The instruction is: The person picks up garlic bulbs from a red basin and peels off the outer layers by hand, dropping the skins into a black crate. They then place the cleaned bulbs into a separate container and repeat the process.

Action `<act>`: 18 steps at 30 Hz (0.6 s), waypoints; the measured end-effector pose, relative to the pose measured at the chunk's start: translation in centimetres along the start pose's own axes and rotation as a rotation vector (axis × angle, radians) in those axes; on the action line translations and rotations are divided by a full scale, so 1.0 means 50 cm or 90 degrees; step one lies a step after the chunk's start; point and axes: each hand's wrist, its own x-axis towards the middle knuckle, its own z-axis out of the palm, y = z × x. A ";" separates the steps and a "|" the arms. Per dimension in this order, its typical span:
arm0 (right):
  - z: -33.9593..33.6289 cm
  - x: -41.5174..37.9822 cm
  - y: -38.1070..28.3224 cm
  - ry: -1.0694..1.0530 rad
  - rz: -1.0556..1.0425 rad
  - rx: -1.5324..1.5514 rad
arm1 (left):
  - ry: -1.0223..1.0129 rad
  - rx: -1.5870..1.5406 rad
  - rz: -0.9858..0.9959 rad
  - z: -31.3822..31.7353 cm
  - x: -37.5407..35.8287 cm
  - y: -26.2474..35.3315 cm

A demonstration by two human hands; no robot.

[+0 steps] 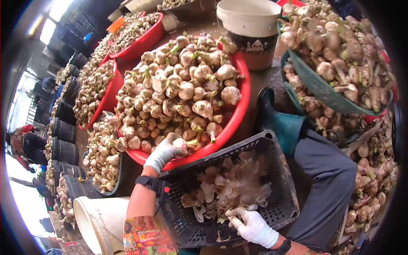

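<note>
My left hand point(163, 154), in a pale glove, reaches over the near rim of a red basin point(241, 100) heaped with garlic bulbs. Its fingers are closed round a garlic bulb point(180, 144) with a green-tinged stem. Below and to the right, my right hand point(250, 226), also gloved, is closed over the front part of a black slatted crate point(282, 178). Something small and pale shows at its fingertips, too unclear to name. Dry garlic skins point(225, 185) lie in the crate, and some are blurred.
Green basins point(327, 91) of garlic stand at the right, beside a boot point(280, 125) and a trousered leg. A white bucket point(102, 223) is at lower left. Another bucket point(250, 17) stands behind. More filled tubs line the left, with people in the distance.
</note>
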 end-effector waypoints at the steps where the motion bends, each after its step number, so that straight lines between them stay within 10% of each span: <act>1: -0.007 -0.004 0.003 0.008 -0.006 -0.005 | 0.028 -0.109 0.034 0.011 -0.029 0.019; 6: -0.018 -0.025 -0.035 0.098 -0.432 -0.062 | 0.206 -0.336 0.191 0.095 -0.266 0.091; 15: 0.068 -0.036 0.026 -0.002 -0.449 -0.447 | 0.439 -0.452 0.044 0.386 -0.513 -0.097; 18: 0.085 -0.032 0.062 -0.033 -0.447 -0.478 | 0.324 -0.425 -0.064 0.361 -0.546 -0.111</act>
